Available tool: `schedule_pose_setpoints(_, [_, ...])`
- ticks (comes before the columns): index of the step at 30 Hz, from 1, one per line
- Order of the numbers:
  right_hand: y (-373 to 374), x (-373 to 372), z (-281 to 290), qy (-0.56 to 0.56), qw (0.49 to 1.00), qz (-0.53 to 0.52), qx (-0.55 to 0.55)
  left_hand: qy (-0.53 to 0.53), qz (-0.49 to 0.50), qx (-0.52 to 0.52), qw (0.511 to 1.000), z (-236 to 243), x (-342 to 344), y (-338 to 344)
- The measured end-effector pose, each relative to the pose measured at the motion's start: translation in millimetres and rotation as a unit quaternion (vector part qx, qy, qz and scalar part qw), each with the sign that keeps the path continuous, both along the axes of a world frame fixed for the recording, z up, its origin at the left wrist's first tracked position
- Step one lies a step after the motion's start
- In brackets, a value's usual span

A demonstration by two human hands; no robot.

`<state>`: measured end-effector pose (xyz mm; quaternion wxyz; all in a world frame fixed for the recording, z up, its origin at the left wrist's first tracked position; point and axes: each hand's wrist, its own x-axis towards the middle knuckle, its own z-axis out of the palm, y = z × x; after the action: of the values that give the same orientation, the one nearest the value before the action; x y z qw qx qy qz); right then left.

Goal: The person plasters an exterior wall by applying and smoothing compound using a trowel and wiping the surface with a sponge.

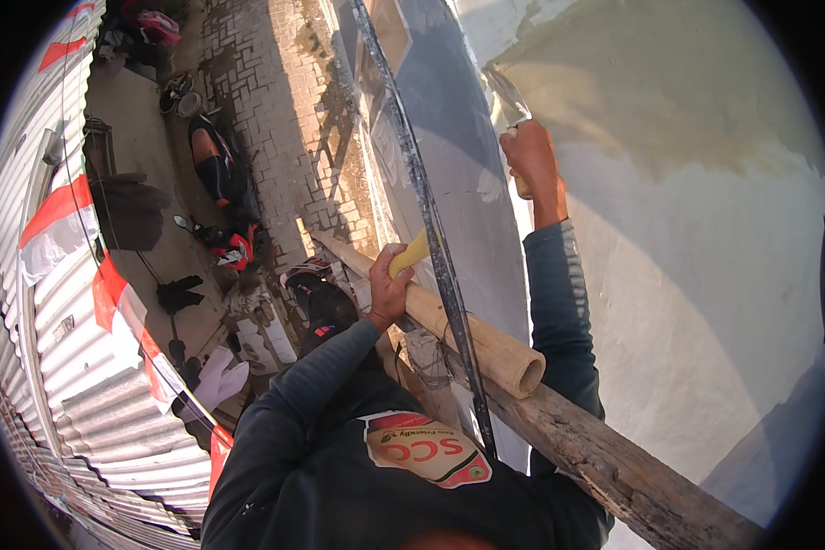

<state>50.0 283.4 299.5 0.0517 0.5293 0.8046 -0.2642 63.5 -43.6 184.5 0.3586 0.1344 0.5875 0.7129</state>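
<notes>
My right hand (533, 158) is raised at the wall and closed round the handle of a trowel. The trowel's metal blade (508, 95) lies at the wall's corner edge, its tip pointing up and left. My left hand (391, 286) is closed on a yellow, smooth, slightly curved thing (412, 255). Its far end passes behind a dark speckled pole, so its kind cannot be told. That hand is just above a bamboo pole (486, 346). The wall (651, 238) is pale, with a darker, damp-looking patch (669, 82) of coating at its upper part.
A dark speckled pole (422, 188) slants upright before me. A rough wooden beam (605, 449) runs beside the bamboo. Far below are a paved path (266, 101), a red and black motorbike (234, 247) and buckets (189, 104). Corrugated roofing (73, 367) with red-white flags (110, 289) stands left.
</notes>
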Motion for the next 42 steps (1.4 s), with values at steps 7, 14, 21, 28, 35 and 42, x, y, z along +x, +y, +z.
schedule_pose_setpoints(7, [-7, -4, 44, 0.048, 0.998, -0.013, -0.024, 0.008, -0.001, -0.020, 1.000, -1, -1, 1])
schedule_pose_setpoints(14, [-26, 10, 80, 0.124, 0.990, -0.038, -0.047, 0.017, -0.007, -0.039, 0.999, 3, -2, -1])
schedule_pose_setpoints(21, [-15, 9, 0, 0.043, 0.999, -0.008, -0.024, 0.028, 0.013, -0.036, 0.999, -9, 2, 1])
schedule_pose_setpoints(28, [-10, 3, -15, 0.095, 0.994, -0.008, 0.046, 0.029, 0.003, -0.022, 0.999, -11, -1, 1])
schedule_pose_setpoints(35, [-11, 15, 10, 0.122, 0.992, -0.039, 0.009, 0.023, -0.011, -0.028, 0.999, -19, 1, -1])
schedule_pose_setpoints(42, [-38, 22, 60, 0.193, 0.976, -0.095, -0.033, 0.015, 0.005, -0.038, 0.999, -9, 1, -1])
